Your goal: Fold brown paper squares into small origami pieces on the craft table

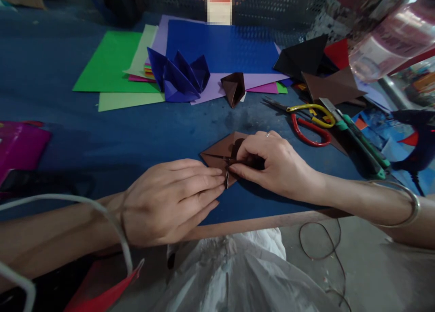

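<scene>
A brown sheet of folded paper (pixel 217 149) lies on the blue tabletop near its front edge. Flat on the paper's near left part rests my left hand (pixel 176 196), its fingers stretched out toward the right. My right hand (pixel 277 160) pinches a flap of the same paper between thumb and fingers, which cover much of its right side. Beyond my hands stand a dark blue folded paper piece (pixel 181 78) and a small brown folded paper piece (pixel 234 89).
Coloured paper sheets (pixel 220 44) are stacked at the back. To the right lie scissors (pixel 311 121) with red and yellow handles, a green-handled cutter (pixel 356 139), a dark glue gun (pixel 416 139) and a clear bottle (pixel 390 35). A white cable (pixel 81 199) arches over my left forearm.
</scene>
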A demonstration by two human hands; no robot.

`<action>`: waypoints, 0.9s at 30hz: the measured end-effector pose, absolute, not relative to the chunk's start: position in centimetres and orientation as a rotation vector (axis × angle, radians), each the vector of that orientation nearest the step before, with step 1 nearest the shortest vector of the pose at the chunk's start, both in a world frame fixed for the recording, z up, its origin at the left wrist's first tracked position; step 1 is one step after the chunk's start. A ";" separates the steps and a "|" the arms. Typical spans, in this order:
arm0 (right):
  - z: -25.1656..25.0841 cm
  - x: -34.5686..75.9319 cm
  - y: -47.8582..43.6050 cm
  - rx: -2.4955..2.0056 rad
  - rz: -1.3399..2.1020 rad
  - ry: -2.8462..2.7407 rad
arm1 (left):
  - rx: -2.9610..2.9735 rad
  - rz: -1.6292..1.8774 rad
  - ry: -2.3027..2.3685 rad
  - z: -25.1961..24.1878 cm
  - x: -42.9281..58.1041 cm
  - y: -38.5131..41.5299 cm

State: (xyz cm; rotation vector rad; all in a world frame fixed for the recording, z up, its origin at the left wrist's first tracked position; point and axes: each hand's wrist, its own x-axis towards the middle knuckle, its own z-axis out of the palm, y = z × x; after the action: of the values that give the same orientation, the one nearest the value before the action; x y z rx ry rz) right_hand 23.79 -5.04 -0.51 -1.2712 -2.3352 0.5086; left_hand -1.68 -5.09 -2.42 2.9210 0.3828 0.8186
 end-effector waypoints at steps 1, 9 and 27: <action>-0.5 23.8 -5.0 -1.274 0.513 -2.337 | 2.917 0.827 0.382 -2.4 -1.7 -5.1; -0.5 23.8 -5.1 -1.287 0.524 -2.344 | 2.936 0.757 0.363 -1.6 -1.3 -5.0; -0.3 24.0 -4.8 -1.375 0.546 -2.289 | 2.902 0.591 0.399 -1.3 -0.7 -5.1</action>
State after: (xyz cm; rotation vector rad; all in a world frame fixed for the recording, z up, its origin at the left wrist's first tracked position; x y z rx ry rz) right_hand 23.96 -4.78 -0.25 -1.3753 -2.2893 0.5457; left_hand -0.74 -5.12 -1.32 2.9023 0.3994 0.5906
